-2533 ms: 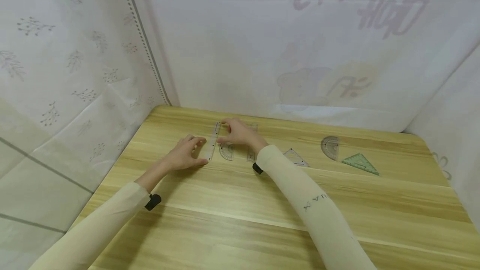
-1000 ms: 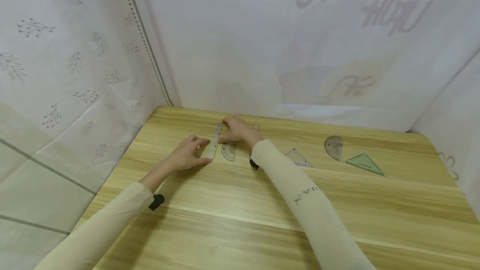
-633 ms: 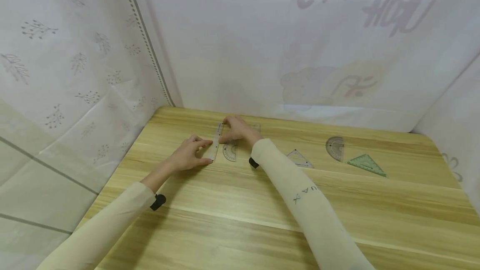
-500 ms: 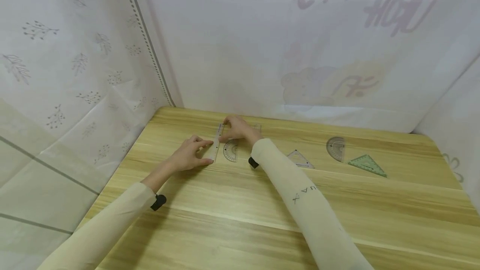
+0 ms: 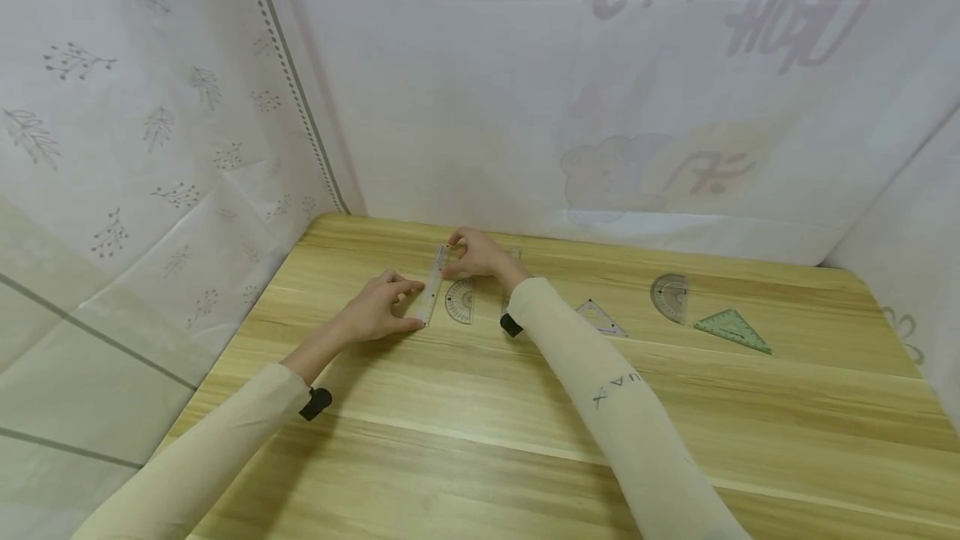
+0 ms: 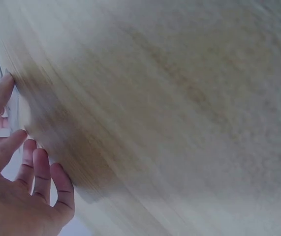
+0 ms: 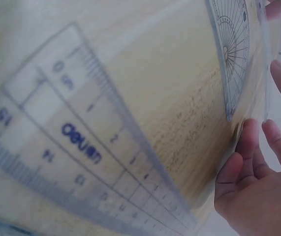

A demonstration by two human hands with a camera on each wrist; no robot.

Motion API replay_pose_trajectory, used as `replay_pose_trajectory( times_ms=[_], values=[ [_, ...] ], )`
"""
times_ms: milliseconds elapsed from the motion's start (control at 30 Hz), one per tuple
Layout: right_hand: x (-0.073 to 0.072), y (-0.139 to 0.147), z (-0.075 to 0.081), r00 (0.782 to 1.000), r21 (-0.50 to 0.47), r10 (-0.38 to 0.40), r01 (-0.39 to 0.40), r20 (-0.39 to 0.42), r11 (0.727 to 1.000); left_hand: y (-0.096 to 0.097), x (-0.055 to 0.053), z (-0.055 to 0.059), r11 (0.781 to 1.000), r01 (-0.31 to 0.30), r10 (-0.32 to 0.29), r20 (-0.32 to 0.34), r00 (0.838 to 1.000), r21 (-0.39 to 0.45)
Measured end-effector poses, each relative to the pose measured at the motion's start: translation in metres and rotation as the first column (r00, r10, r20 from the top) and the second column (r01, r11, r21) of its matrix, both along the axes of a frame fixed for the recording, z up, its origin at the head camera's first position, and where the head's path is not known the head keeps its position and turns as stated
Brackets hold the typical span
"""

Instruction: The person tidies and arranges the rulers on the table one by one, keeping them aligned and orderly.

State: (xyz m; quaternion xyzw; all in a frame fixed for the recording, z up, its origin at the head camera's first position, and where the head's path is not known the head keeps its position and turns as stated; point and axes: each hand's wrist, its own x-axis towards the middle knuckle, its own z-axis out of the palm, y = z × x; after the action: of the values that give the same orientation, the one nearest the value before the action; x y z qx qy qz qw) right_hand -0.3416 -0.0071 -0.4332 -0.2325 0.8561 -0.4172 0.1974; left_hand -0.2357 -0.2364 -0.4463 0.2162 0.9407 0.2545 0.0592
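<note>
In the head view a clear straight ruler (image 5: 432, 288) lies near the back left of the table, its far end leaning right. My left hand (image 5: 372, 307) touches its left side, the thumb at the near end and the index finger farther up, spread apart. Across from it, my right hand (image 5: 480, 257) has thumb and index fingertips right at the far part of the right edge. A clear protractor (image 5: 460, 301) lies just right of this ruler. The right wrist view shows a second clear ruler (image 7: 81, 132) marked in centimetres, partly hidden under my right wrist in the head view.
Farther right on the wooden table (image 5: 480, 457) lie a clear set square (image 5: 602, 319), another protractor (image 5: 670, 298) and a green set square (image 5: 733, 330). Patterned white sheets (image 5: 450, 107) hang behind and beside the table.
My right thumb and index finger have shifted slightly toward the back along the ruler's edge. The left hand keeps its place at the ruler. The head view has shifted a little.
</note>
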Motion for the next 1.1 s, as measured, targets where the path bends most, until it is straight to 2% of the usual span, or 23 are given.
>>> replay_pose_trajectory(
  times_ms=[167, 333, 533, 733, 933, 1033, 1100],
  values=[
    [0.001, 0.0, -0.001, 1.0, -0.053, -0.027, 0.027, -0.005, 0.998, -0.001, 0.0, 0.0, 1.0, 0.014, -0.013, -0.001, 1.0, 0.016],
    [0.001, -0.002, -0.003, 0.996, -0.072, -0.095, 0.094, -0.004, 0.993, -0.001, -0.002, -0.004, 0.996, 0.044, -0.044, 0.001, 0.999, 0.073],
    [-0.001, -0.003, -0.006, 0.987, -0.121, -0.158, 0.16, 0.03, 0.98, 0.002, -0.006, -0.004, 0.989, 0.036, -0.043, 0.043, 0.998, 0.143],
    [-0.001, -0.004, -0.003, 0.985, -0.169, -0.154, 0.166, 0.08, 0.971, 0.004, -0.007, -0.002, 0.984, -0.007, -0.013, 0.11, 0.994, 0.176],
    [0.001, -0.006, 0.003, 0.982, -0.207, -0.147, 0.169, 0.116, 0.964, 0.006, -0.004, 0.003, 0.977, -0.049, 0.006, 0.206, 0.979, 0.208],
    [0.002, -0.006, 0.005, 0.98, -0.222, -0.149, 0.175, 0.13, 0.959, 0.007, -0.001, 0.004, 0.972, -0.048, -0.004, 0.217, 0.976, 0.232],
    [0.003, -0.005, 0.006, 0.981, -0.244, -0.147, 0.175, 0.127, 0.954, 0.006, 0.0, 0.004, 0.971, -0.036, -0.013, 0.2, 0.98, 0.238]
  ],
)
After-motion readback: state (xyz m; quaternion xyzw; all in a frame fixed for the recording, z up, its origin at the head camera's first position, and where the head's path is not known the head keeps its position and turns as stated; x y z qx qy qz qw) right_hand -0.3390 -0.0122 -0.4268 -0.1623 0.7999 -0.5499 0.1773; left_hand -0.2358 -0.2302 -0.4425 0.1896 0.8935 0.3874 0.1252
